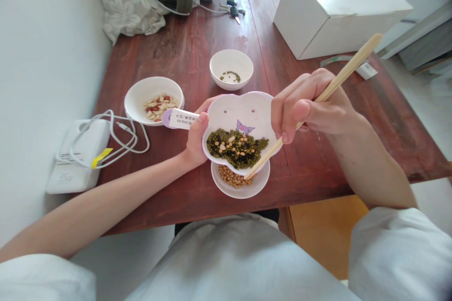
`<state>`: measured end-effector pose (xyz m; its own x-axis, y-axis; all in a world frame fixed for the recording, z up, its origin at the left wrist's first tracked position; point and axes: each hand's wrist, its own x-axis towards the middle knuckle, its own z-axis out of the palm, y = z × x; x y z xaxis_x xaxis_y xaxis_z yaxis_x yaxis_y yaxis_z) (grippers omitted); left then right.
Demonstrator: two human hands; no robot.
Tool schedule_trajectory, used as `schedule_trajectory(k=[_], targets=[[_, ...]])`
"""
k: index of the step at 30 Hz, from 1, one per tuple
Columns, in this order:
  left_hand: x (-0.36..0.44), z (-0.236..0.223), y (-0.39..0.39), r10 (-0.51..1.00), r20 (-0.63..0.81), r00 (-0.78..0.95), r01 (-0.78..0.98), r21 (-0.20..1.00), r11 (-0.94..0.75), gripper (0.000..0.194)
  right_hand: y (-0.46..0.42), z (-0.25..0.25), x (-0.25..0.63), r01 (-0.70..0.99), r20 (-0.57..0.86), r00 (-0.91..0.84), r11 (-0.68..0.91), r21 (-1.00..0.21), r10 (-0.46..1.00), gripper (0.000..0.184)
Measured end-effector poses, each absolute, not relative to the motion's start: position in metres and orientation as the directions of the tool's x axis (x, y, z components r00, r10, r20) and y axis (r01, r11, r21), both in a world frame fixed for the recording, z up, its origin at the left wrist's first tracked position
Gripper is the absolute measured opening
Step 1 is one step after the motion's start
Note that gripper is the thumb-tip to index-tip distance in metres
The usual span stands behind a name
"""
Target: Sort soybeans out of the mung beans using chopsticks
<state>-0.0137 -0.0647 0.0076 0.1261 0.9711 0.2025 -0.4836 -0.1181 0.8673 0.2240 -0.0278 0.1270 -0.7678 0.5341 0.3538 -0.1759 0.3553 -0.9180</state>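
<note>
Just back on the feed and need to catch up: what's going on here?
The person's left hand holds a scalloped dish of mixed beans, mostly green, partly over the near bowl of tan beans. The right hand holds wooden chopsticks, tips at the dish's near edge. The far bowl holds some green beans, the left bowl nuts or seeds.

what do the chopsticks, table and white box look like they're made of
Chopsticks: pale wood or bamboo, matte, judging by their yellowish tan. Table: probably varnished wood, with reddish-brown grain, board seams and glare. White box: likely smooth cardboard, from its flat panels and straight folds.
</note>
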Motion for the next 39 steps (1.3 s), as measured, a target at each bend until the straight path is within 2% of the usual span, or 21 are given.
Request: schedule_trajectory(k=[8,15,18,20,25,33,39], targets=[[-0.013,0.008,-0.065,0.97,0.205,0.128,-0.506,0.855,-0.114,0.054,-0.028,0.131,0.224,-0.129,0.288,-0.864,0.372,-0.919,0.413,0.055],[-0.013,0.008,-0.066,0.965,0.236,0.115,-0.53,0.836,-0.141,0.053,-0.03,0.133,0.228,-0.138,0.316,-0.773,0.341,-0.93,0.551,0.052],[-0.012,0.012,-0.069,0.962,0.244,0.119,-0.542,0.828,-0.144,0.054,-0.028,0.129,0.231,-0.136,0.399,-0.649,0.418,-0.898,0.648,0.048],[-0.012,0.014,-0.071,0.967,0.223,0.12,-0.533,0.837,-0.126,0.051,-0.027,0.126,0.23,-0.074,0.43,-0.594,0.486,-0.871,0.68,0.044],[-0.012,0.016,-0.071,0.976,0.184,0.114,-0.507,0.856,-0.102,0.048,-0.03,0.124,0.218,-0.011,0.479,-0.621,0.604,-0.797,0.62,0.044],[-0.012,0.012,-0.067,0.977,0.175,0.124,-0.465,0.88,-0.099,0.059,-0.036,0.128,0.213,-0.038,0.449,-0.694,0.595,-0.803,0.562,0.036],[-0.014,0.011,-0.067,0.977,0.172,0.126,-0.465,0.88,-0.095,0.06,-0.037,0.131,0.216,-0.035,0.493,-0.66,0.632,-0.774,0.567,0.041]])
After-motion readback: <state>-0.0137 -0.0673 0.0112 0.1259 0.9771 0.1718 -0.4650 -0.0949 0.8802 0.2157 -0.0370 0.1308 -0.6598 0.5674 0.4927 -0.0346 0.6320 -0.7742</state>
